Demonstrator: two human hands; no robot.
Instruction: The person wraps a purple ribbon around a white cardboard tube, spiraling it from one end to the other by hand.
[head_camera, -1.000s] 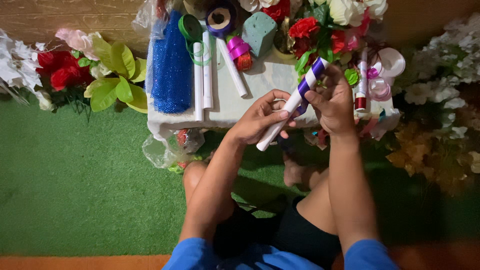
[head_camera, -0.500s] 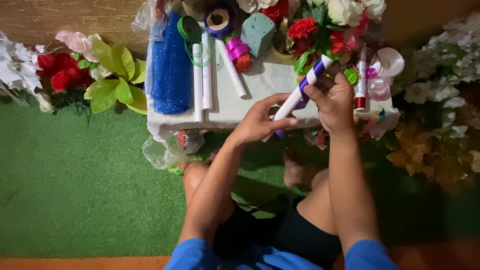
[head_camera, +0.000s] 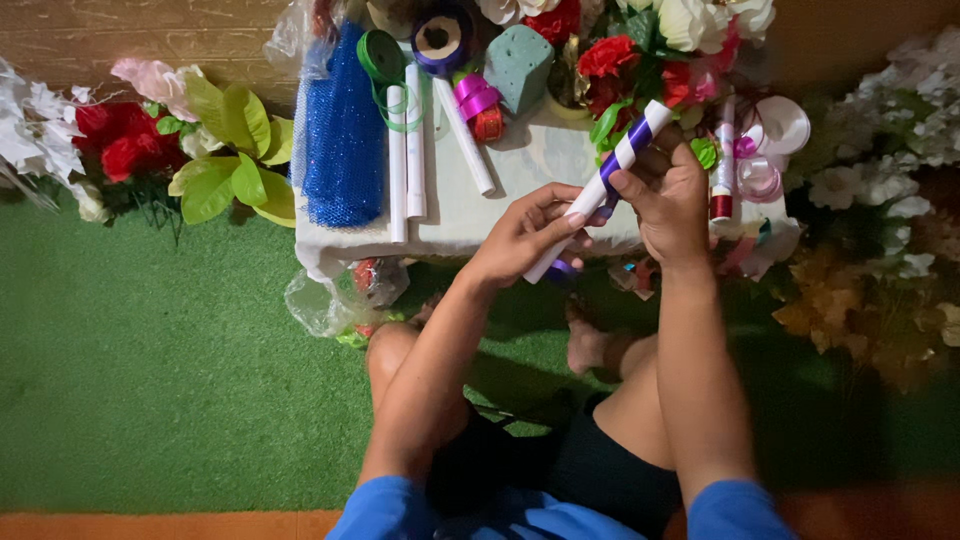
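A white stick (head_camera: 643, 130) wound with purple ribbon is held slanted over the front edge of the low white table (head_camera: 520, 190). My left hand (head_camera: 525, 232) grips its lower part. My right hand (head_camera: 670, 195) holds its middle, with fingers pinching the purple ribbon against it. The stick's top end points toward the red and white flowers (head_camera: 610, 55) at the back of the table.
Three plain white sticks (head_camera: 410, 150), a blue mesh roll (head_camera: 345, 130), a purple ribbon spool (head_camera: 442, 38), green ribbon (head_camera: 380, 55), pink ribbon (head_camera: 475, 95) and a green foam block (head_camera: 518, 65) lie on the table. Artificial flowers and leaves (head_camera: 215, 140) stand on green turf (head_camera: 150, 380) on both sides.
Both hands have turned the stick slightly and shifted along it. My left hand moved a little lower on the stick; the purple ribbon covers a bit more of it.
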